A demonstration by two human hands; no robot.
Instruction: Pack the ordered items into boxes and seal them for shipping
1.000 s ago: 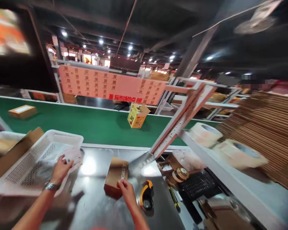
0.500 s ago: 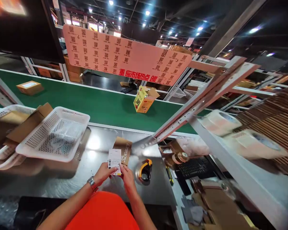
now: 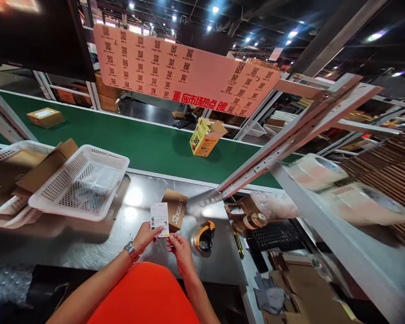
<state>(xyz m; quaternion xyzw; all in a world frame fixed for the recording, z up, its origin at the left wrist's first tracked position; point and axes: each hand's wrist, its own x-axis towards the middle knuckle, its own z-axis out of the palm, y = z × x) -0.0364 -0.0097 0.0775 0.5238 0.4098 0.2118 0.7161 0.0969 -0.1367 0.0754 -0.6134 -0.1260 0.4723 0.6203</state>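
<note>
In the head view, a white printed shipping label [image 3: 159, 218] with a barcode is pinched at its lower left by my left hand [image 3: 146, 237], thumb on top. My right hand [image 3: 182, 253] has its thumb and forefinger closed at the label's lower right corner. Just behind the label, a brown cardboard box [image 3: 178, 208] marked "beaury" rests on the metal table [image 3: 97, 245] and is partly covered by the label. A yellow and black tape dispenser [image 3: 205, 235] lies to the right of my right hand.
White plastic baskets [image 3: 113, 198] stand at left, one holding clear plastic packs. Beyond the table runs a green conveyor [image 3: 148, 144] carrying a yellow carton [image 3: 202, 140] and a small brown box [image 3: 45, 118]. A slanted metal post [image 3: 273, 153], tape rolls [image 3: 367, 202] and a keyboard [image 3: 276, 236] are at right.
The label has shifted slightly left relative to the box, uncovering more of it. My right fingers have moved from the label's side to its lower right corner. The view has shifted slightly.
</note>
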